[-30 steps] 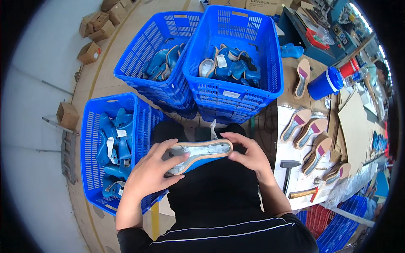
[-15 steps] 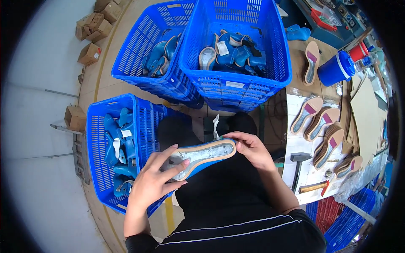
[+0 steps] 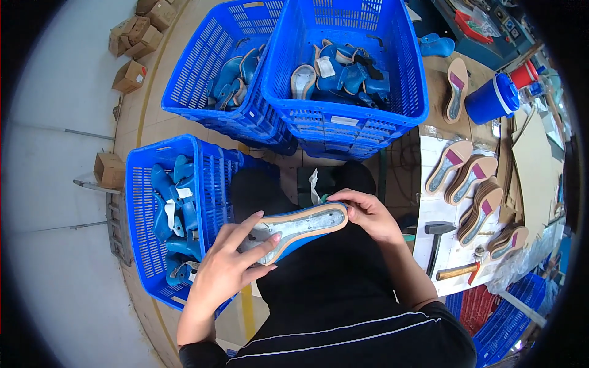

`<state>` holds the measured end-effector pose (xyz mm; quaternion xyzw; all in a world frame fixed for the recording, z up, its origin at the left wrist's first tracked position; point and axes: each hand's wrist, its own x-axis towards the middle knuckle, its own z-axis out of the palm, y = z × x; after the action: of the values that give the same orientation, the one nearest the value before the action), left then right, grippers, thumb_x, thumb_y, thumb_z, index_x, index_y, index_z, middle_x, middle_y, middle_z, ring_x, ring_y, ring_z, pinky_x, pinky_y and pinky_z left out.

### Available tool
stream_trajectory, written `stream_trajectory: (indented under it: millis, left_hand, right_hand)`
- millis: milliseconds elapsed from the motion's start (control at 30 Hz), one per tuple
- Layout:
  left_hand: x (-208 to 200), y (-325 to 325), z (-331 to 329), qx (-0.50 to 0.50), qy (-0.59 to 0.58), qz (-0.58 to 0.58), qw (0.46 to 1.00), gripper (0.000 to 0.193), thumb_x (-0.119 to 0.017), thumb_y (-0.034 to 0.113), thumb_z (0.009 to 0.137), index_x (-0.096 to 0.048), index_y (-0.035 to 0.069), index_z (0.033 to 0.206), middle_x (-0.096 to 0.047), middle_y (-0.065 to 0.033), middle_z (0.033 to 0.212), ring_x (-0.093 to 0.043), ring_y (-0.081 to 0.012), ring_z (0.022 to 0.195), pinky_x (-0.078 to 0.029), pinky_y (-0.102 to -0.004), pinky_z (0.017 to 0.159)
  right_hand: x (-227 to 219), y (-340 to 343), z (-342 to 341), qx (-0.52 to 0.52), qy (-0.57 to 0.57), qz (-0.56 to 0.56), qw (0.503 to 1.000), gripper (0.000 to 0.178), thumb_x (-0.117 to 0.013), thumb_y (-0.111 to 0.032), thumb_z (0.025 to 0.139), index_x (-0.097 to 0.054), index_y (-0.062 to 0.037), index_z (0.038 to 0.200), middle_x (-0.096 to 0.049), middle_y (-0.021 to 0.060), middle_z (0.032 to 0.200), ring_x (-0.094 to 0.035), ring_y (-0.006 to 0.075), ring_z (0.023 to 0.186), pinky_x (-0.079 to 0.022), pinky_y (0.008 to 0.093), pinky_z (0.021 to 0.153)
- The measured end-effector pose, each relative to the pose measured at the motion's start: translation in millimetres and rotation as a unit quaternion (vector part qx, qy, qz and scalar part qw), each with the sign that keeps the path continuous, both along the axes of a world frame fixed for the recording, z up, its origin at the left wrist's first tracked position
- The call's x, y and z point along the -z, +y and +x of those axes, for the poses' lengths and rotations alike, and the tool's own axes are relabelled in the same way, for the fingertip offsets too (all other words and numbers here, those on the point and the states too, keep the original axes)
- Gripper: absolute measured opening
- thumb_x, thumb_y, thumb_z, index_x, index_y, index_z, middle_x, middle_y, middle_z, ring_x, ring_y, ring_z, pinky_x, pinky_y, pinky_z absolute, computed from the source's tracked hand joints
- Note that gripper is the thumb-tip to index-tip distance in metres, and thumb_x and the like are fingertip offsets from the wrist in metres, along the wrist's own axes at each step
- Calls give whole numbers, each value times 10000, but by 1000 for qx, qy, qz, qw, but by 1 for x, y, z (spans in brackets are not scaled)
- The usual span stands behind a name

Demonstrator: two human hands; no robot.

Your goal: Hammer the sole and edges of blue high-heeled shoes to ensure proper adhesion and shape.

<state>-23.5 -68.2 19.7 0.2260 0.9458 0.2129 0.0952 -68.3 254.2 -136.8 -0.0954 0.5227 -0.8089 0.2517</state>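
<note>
One blue shoe last (image 3: 299, 243), insole (image 3: 300, 224) uppermost, frame centre, long axis rising rightward: broad end clasped by spread-fingered left hand (image 3: 236, 248), narrow end pinched by right hand (image 3: 371, 217).

Hands (image 3: 226, 262): two
Held last with insole (image 3: 304, 224): one
Crates of lasts (image 3: 380, 126): three (those stacked underneath defy counting)
Insole groups (image 3: 483, 211), single or piled: five
Black-headed hammer (image 3: 438, 229): one
Blue jug (image 3: 491, 101): one

One wide fisheye view from the head, downward onto the nearby fingers (image 3: 264, 247)
</note>
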Motion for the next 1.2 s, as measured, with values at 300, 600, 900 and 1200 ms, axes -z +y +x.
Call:
stream_trajectory:
  millis: [300, 600, 900, 1200]
  left_hand:
    - [-11, 3, 1, -2, -24, 16, 1000, 618, -991, 237, 734, -794, 260, 1318, -535, -178, 1487, -622, -367, 1196, -631, -453, 967]
    - [-9, 5, 7, -16, -38, -20, 999, 577, -1006, 217, 723, -818, 247, 1268, -572, -153, 1416, -634, -363, 1191, -649, -455, 941]
    - [-6, 7, 12, -18, -21, -41, 999, 587, -1003, 241, 727, -814, 283, 1282, -580, -136, 1457, -635, -337, 1150, -656, -429, 869]
    - [-5, 3, 9, -7, -28, -36, 999, 601, -978, 224, 759, -791, 296, 1326, -552, -154, 1492, -610, -336, 1132, -663, -438, 856]
  right_hand:
    - [-2, -7, -3, -1, 15, 13, 1000, 679, -622, -546, 1085, -610, 8, 1479, -707, 90, 1264, -672, 169, 1174, -523, 326, 1034]
    - [3, -7, -3, -5, 10, 20, 1000, 693, -654, -542, 1068, -603, 8, 1486, -720, 97, 1264, -667, 161, 1192, -527, 322, 1039]
    - [0, -4, 0, 17, -48, 7, 999, 560, -742, -432, 1042, -695, -13, 1411, -772, 83, 1210, -707, 160, 1122, -552, 324, 1013]
    - [-8, -1, -6, 7, -39, 10, 999, 535, -776, -387, 1022, -709, -2, 1388, -773, 88, 1210, -708, 151, 1115, -554, 310, 1005]
